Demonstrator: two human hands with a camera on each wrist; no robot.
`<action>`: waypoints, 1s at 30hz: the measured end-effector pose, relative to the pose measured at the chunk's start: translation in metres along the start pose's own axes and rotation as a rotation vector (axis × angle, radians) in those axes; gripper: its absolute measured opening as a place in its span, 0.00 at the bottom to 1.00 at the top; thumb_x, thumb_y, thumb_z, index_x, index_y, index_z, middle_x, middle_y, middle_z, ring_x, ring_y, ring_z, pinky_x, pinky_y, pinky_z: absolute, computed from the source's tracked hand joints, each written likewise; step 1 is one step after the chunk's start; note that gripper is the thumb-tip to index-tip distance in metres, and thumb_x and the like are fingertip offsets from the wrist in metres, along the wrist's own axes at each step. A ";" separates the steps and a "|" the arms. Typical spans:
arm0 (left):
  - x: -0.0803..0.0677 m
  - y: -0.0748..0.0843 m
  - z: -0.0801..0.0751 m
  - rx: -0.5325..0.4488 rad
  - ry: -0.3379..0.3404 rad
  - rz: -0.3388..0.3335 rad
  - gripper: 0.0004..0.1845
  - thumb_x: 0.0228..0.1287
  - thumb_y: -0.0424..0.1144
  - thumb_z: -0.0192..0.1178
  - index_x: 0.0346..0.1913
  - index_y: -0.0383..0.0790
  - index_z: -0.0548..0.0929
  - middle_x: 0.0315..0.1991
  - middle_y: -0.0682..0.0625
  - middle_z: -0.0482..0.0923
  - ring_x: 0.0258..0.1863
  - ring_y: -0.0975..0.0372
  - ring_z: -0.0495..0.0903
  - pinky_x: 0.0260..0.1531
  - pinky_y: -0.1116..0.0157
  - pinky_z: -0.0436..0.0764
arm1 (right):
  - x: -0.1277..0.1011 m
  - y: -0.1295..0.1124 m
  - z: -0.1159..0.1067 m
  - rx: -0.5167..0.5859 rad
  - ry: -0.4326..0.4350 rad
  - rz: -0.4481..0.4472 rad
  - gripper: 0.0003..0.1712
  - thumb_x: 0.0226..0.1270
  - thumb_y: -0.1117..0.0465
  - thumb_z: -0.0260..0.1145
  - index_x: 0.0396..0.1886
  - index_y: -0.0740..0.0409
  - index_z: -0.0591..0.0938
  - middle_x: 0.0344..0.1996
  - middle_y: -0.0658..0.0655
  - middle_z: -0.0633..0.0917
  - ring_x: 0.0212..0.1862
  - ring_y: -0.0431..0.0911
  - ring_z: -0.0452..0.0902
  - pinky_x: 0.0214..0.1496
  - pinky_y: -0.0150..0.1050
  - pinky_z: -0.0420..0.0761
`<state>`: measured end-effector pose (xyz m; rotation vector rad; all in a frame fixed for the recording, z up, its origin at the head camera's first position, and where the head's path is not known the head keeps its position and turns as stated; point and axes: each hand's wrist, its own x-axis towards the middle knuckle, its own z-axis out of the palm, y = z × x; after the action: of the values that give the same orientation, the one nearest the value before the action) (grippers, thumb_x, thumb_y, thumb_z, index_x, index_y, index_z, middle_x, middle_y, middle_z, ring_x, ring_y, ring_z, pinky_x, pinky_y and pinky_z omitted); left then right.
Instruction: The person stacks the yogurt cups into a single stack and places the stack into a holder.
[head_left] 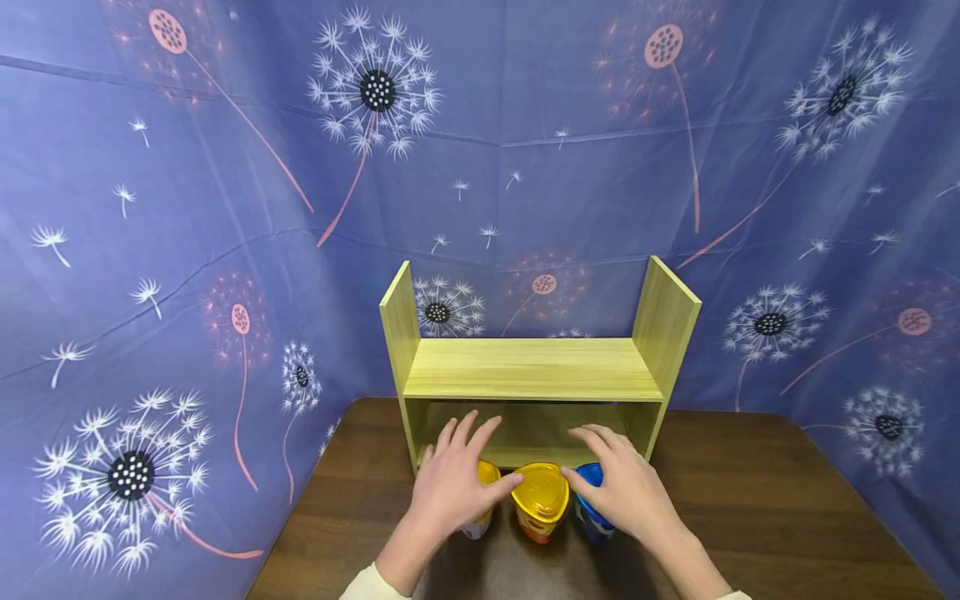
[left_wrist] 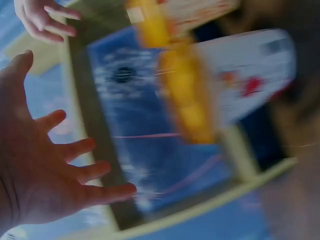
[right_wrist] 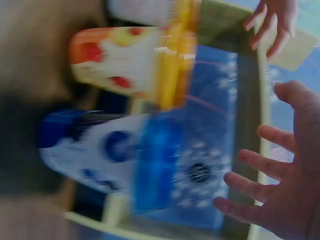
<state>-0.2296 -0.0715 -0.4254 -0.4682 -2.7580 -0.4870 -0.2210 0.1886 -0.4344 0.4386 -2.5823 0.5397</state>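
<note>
Three tapered plastic containers stand in a row at the front of the small shelf. The left one [left_wrist: 250, 75] has a yellow lid and a white body. In the middle is a yellow-lidded, orange-patterned container [head_left: 542, 492]. The right container [right_wrist: 100, 150] has a blue lid and a white and blue body. My left hand [head_left: 453, 479] hovers over the left container, partly covering it, fingers spread. Over the blue-lidded container my right hand [head_left: 626, 479] is held with fingers apart. Both wrist views show a gap between hand and containers; neither hand holds anything.
A light wooden two-tier shelf [head_left: 532, 368] with tall side panels stands just behind the containers on a dark brown table [head_left: 750, 492]. A blue dandelion-print cloth [head_left: 502, 200] hangs behind and at both sides. Both wrist views are blurred.
</note>
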 end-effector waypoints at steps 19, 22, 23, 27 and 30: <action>-0.021 -0.068 0.082 -0.367 -0.001 -0.109 0.58 0.42 0.68 0.76 0.75 0.47 0.64 0.65 0.40 0.72 0.63 0.43 0.72 0.53 0.42 0.77 | -0.033 0.056 0.054 0.088 -0.183 0.258 0.57 0.42 0.38 0.83 0.71 0.53 0.71 0.63 0.63 0.73 0.48 0.62 0.79 0.40 0.57 0.81; -0.023 -0.069 0.090 -0.449 0.018 -0.126 0.57 0.42 0.63 0.79 0.73 0.40 0.65 0.60 0.39 0.74 0.56 0.46 0.77 0.50 0.45 0.79 | -0.037 0.058 0.056 0.121 -0.193 0.303 0.57 0.42 0.39 0.84 0.71 0.55 0.71 0.62 0.64 0.73 0.46 0.60 0.79 0.39 0.56 0.81; -0.024 -0.068 0.092 -0.475 0.027 -0.128 0.57 0.42 0.61 0.80 0.72 0.37 0.65 0.59 0.39 0.75 0.54 0.47 0.78 0.49 0.45 0.79 | -0.038 0.059 0.057 0.136 -0.190 0.313 0.57 0.42 0.40 0.84 0.71 0.56 0.71 0.62 0.65 0.73 0.46 0.60 0.79 0.40 0.57 0.82; -0.025 -0.068 0.100 -0.583 0.052 -0.149 0.54 0.42 0.55 0.82 0.69 0.35 0.66 0.58 0.41 0.73 0.52 0.50 0.78 0.50 0.48 0.79 | -0.040 0.061 0.060 0.180 -0.173 0.327 0.56 0.42 0.41 0.84 0.70 0.57 0.71 0.61 0.66 0.73 0.48 0.61 0.78 0.42 0.56 0.82; -0.025 -0.069 0.106 -0.670 0.071 -0.170 0.52 0.41 0.50 0.83 0.68 0.36 0.67 0.57 0.42 0.72 0.51 0.52 0.77 0.50 0.51 0.78 | -0.041 0.063 0.061 0.200 -0.161 0.326 0.56 0.42 0.42 0.85 0.70 0.56 0.72 0.60 0.66 0.74 0.49 0.61 0.77 0.42 0.54 0.83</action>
<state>-0.2566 -0.1004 -0.5483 -0.3441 -2.5188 -1.4506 -0.2339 0.2247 -0.5227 0.1263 -2.7847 0.9147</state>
